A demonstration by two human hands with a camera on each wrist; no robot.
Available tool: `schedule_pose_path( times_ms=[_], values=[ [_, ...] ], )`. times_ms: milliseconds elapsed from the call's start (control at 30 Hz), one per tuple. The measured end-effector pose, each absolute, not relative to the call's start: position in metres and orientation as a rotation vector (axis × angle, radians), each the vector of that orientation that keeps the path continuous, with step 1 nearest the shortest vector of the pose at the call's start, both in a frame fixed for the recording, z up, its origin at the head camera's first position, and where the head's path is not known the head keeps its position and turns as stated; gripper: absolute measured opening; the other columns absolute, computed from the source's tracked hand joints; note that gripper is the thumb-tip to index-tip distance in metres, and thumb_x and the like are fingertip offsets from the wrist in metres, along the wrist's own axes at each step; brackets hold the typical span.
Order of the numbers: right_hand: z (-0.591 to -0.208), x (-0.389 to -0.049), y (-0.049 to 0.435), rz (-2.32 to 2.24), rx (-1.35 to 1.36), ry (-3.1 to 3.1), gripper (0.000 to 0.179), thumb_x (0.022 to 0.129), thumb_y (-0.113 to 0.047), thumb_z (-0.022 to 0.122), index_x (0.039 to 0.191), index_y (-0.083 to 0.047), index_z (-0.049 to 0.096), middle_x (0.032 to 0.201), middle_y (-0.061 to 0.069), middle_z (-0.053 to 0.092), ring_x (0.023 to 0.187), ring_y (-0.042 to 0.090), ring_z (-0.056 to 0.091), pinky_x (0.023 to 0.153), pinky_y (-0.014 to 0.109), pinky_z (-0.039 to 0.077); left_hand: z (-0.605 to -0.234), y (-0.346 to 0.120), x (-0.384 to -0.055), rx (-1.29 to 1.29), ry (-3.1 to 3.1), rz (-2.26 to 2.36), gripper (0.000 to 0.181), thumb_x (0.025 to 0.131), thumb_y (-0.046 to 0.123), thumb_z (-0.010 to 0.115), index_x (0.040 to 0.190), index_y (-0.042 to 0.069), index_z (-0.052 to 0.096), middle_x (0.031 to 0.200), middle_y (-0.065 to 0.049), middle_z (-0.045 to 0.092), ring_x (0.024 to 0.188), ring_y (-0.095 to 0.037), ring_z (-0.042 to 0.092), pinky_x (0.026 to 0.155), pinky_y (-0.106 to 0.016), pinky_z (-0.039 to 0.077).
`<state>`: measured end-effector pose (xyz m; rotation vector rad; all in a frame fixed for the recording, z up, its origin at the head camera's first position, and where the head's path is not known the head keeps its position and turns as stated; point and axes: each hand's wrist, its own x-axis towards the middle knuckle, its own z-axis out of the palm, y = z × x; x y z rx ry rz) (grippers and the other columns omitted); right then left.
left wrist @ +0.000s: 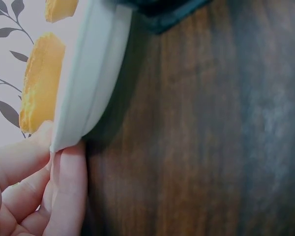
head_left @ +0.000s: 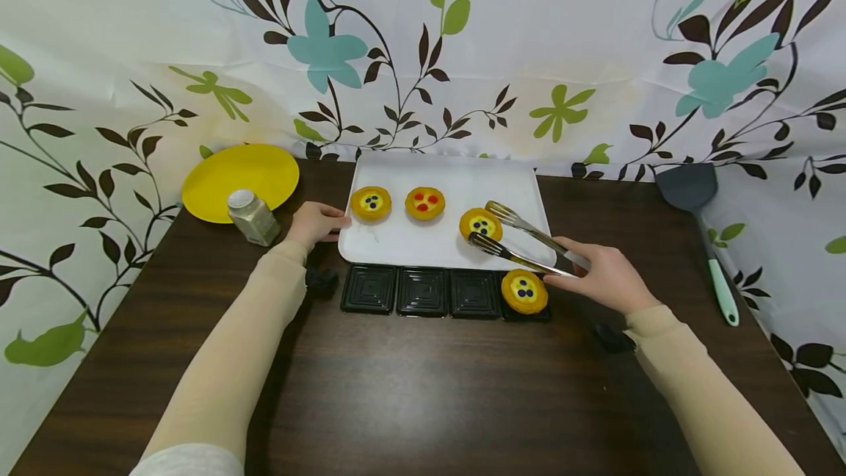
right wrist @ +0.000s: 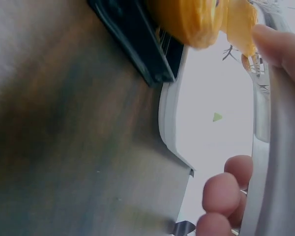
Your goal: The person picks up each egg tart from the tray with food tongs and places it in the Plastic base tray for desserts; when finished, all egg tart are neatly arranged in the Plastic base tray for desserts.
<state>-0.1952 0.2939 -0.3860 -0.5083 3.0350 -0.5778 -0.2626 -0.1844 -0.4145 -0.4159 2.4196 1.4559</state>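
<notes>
My left hand (head_left: 313, 225) pinches the left rim of the white tray (head_left: 410, 247), thumb on top and fingers underneath in the left wrist view. Metal tongs (head_left: 532, 232) are held in my right hand (head_left: 606, 275), their two ends spread on either side of an egg tart with blue dots (head_left: 480, 222) on the tray's right part. Further left on the tray lie another blue-dotted tart (head_left: 371, 203) and a red-dotted tart (head_left: 425, 203). A fourth tart (head_left: 525, 291), also blue-dotted, sits in the rightmost of a row of black square trays (head_left: 423, 292) along the tray's front edge.
At the back left are a yellow plate (head_left: 264, 167) and a glass jar with a white lid (head_left: 254, 219). A grey spatula with a mint handle (head_left: 700, 226) lies on the right of the dark wooden table (head_left: 423, 388). A patterned curtain (head_left: 476, 57) hangs behind.
</notes>
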Motion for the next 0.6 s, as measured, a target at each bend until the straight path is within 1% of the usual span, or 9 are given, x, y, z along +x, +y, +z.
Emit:
schedule_pose_path(
  times_ms=[100,200,300,333,400,467,533,600],
  values=[
    [-0.385,-0.185,0.294,-0.585,-0.507,3.027,0.081,0.073,-0.061,0.071,0.134,-0.01,0.055,0.083,0.007,0.063,0.068,0.018,0.051,0.053,0.026,0.038,-0.415,-0.185,-0.262,-0.425,2.42,1.459,0.039,0.091,0.015,0.065,0.124,-0.005,0.059,0.124,-0.023,0.056,0.105,-0.032,0.062,0.083,-0.033,0.056],
    [-0.385,-0.175,0.294,-0.583,-0.499,3.012,0.081,0.073,-0.062,0.071,0.134,-0.011,0.056,0.072,0.004,0.056,0.066,0.017,0.048,0.051,0.025,0.036,-0.415,-0.185,-0.262,-0.427,2.421,1.456,0.039,0.091,0.015,0.064,0.124,-0.006,0.058,0.123,-0.023,0.056,0.105,-0.033,0.062,0.083,-0.033,0.056],
    [-0.385,-0.165,0.294,-0.579,-0.5,2.997,0.081,0.072,-0.063,0.07,0.133,-0.011,0.057,0.069,0.002,0.052,0.064,0.016,0.046,0.049,0.024,0.035,-0.417,-0.185,-0.263,-0.433,2.421,1.455,0.039,0.091,0.015,0.064,0.124,-0.006,0.058,0.123,-0.023,0.056,0.105,-0.033,0.062,0.082,-0.033,0.056],
    [-0.385,-0.161,0.294,-0.575,-0.498,2.991,0.081,0.072,-0.063,0.07,0.132,-0.011,0.057,0.069,0.002,0.053,0.065,0.015,0.047,0.049,0.023,0.036,-0.418,-0.186,-0.263,-0.433,2.42,1.456,0.039,0.091,0.014,0.064,0.124,-0.006,0.058,0.123,-0.023,0.056,0.105,-0.033,0.062,0.082,-0.033,0.056],
    [-0.384,-0.155,0.294,-0.567,-0.501,2.987,0.081,0.072,-0.064,0.07,0.132,-0.011,0.058,0.077,0.002,0.06,0.066,0.015,0.049,0.05,0.023,0.039,-0.418,-0.186,-0.263,-0.434,2.423,1.456,0.039,0.091,0.014,0.064,0.124,-0.006,0.058,0.123,-0.023,0.056,0.105,-0.032,0.062,0.082,-0.033,0.056],
    [-0.384,-0.149,0.293,-0.543,-0.507,2.993,0.081,0.071,-0.064,0.071,0.131,-0.012,0.058,0.081,0.002,0.061,0.067,0.014,0.049,0.051,0.023,0.039,-0.418,-0.186,-0.263,-0.433,2.425,1.459,0.039,0.091,0.014,0.064,0.124,-0.006,0.058,0.122,-0.023,0.056,0.104,-0.032,0.062,0.081,-0.033,0.056],
    [-0.383,-0.144,0.292,-0.526,-0.526,3.0,0.081,0.07,-0.064,0.071,0.131,-0.013,0.059,0.082,0.001,0.062,0.067,0.013,0.049,0.052,0.022,0.039,-0.417,-0.185,-0.262,-0.425,2.426,1.461,0.039,0.091,0.014,0.064,0.124,-0.006,0.058,0.122,-0.023,0.056,0.104,-0.032,0.062,0.082,-0.033,0.056],
    [-0.383,-0.14,0.292,-0.509,-0.548,3.004,0.08,0.07,-0.064,0.072,0.131,-0.014,0.059,0.08,0.0,0.061,0.066,0.012,0.048,0.052,0.023,0.038,-0.417,-0.185,-0.263,-0.413,2.428,1.46,0.039,0.091,0.014,0.064,0.124,-0.006,0.058,0.122,-0.024,0.056,0.104,-0.032,0.062,0.081,-0.033,0.056]
  ],
)
